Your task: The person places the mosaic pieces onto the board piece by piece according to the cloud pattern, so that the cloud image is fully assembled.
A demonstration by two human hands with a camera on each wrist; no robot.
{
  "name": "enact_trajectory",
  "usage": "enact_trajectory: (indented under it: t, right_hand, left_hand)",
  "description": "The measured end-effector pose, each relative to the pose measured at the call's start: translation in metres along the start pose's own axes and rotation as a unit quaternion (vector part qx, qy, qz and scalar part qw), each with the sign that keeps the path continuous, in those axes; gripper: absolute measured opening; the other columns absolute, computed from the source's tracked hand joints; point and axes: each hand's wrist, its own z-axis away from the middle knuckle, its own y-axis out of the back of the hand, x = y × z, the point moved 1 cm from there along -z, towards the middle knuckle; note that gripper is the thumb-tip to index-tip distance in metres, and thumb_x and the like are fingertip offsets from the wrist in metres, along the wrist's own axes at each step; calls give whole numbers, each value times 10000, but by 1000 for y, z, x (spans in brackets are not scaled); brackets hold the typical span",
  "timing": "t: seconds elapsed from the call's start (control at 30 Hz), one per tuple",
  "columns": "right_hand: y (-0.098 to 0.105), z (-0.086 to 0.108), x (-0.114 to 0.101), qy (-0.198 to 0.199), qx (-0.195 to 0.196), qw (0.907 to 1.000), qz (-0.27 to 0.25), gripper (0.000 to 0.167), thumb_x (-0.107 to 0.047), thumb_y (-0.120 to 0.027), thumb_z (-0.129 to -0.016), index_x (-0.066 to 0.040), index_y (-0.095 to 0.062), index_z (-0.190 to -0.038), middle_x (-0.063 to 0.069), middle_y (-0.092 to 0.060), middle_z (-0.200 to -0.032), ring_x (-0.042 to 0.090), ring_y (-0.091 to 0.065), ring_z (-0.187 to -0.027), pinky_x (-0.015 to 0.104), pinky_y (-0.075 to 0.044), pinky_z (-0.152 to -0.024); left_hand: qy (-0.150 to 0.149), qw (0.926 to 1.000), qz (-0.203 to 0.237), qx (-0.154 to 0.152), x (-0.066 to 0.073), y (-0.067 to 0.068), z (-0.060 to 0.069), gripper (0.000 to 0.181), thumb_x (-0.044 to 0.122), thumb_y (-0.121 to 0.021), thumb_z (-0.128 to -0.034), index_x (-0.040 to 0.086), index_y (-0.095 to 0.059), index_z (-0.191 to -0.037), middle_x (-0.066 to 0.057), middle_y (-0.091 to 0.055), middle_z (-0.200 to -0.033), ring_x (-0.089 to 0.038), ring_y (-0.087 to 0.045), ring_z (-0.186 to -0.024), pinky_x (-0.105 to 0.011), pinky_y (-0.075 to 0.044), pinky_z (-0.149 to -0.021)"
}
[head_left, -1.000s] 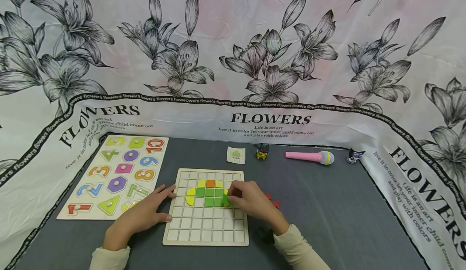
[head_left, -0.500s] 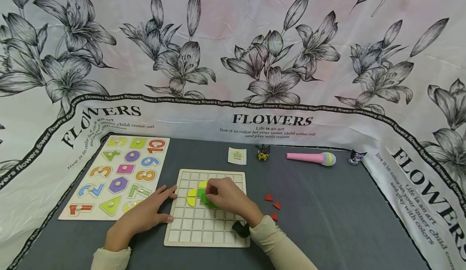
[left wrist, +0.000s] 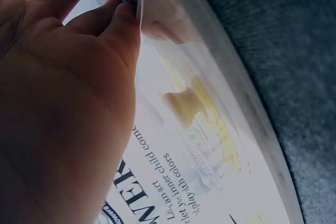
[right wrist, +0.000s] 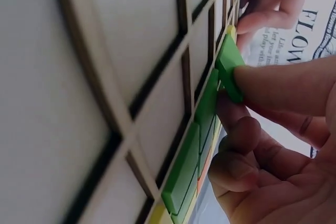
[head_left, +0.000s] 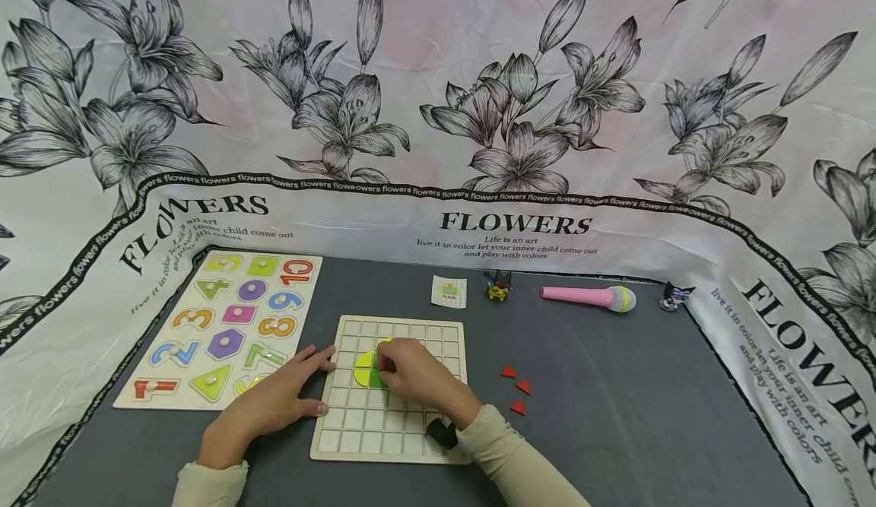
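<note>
A wooden grid board (head_left: 363, 442) lies on the dark table, with coloured tiles in its upper part. Over these my right hand (head_left: 419, 374) pinches a green square tile (right wrist: 230, 69) between thumb and finger. In the right wrist view that tile is tilted at a cell, beside other green tiles (right wrist: 181, 169) sitting in the grid. Yellow rounded pieces (head_left: 361, 376) show to the left of the fingers; my hand hides most of the other tiles. At the board's left edge my left hand (head_left: 270, 397) rests with fingers extended, fingertips and thumb touching the rim.
Left of the grid is a number-and-shape puzzle board (head_left: 164, 340), partly under my left hand. Red triangles (head_left: 523, 387) lie to the right. Along the back are a pattern card (head_left: 449, 292), a small figure (head_left: 499, 286), a pink toy microphone (head_left: 582, 296) and a purple figure (head_left: 674, 296).
My right hand has moved left across the grid from its right side, carrying a green tile to the left part of the pattern. The left hand keeps its place.
</note>
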Motion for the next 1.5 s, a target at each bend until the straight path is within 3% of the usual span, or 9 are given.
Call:
enact_trajectory:
  t: [0.33,0.5,0.67,0.93,1.2,1.5]
  right_hand:
    - [-3,1,-4,173,-48,9984,533,261,94,-705,-953,-122,-649,-817,-51,-520,-813,88,-440,-766,207,-409,-706]
    - [-2,7,-2,128,20,9991,393,212,51,-711,-970,-118,-673,-848,-51,-568,-831,81,-477,-774,222,-440,-722]
    - [13,21,3,-129,304,9994,-101,154,49,-735,-966,-83,-708,-891,-23,-594,-869,104,-521,-793,256,-488,-723]
    - [40,45,17,-536,702,9953,-405,135,33,-720,-973,-80,-708,-901,-56,-592,-835,85,-515,-725,282,-469,-648]
    - [62,76,39,-1166,1012,9871,-429,75,-2,-720,-990,-57,-715,-939,-70,-591,-813,96,-526,-699,302,-470,-623]
    - [81,113,72,-1619,1250,9784,-280,60,6,-752,-975,-51,-733,-970,-54,-637,-852,111,-561,-733,325,-497,-665]
  left_hand:
    - [-97,9999,-65,40,0,-1,0,862,237,-871,-915,28,-428,-1624,-157,-555,-1550,-530,-234,-1562,-724,-308,-1161]
    - [-104,9999,-91,54,1,-2,1,854,243,-875,-911,28,-442,-1615,-161,-559,-1547,-534,-234,-1560,-731,-301,-1161]
    - [-27,9999,-98,6,0,-2,0,867,244,-876,-909,36,-433,-1623,-181,-531,-1570,-529,-225,-1565,-731,-304,-1160]
    - [-82,9999,-115,-9,2,1,1,867,230,-882,-900,21,-438,-1615,-222,-512,-1577,-557,-227,-1552,-744,-309,-1147]
    - [-101,9999,-88,-36,4,1,1,849,237,-881,-900,26,-457,-1604,-273,-435,-1622,-562,-231,-1548,-742,-324,-1139]
    - [-28,9999,-154,-64,2,2,-1,836,252,-880,-902,38,-468,-1598,-293,-403,-1633,-562,-240,-1545,-739,-334,-1133]
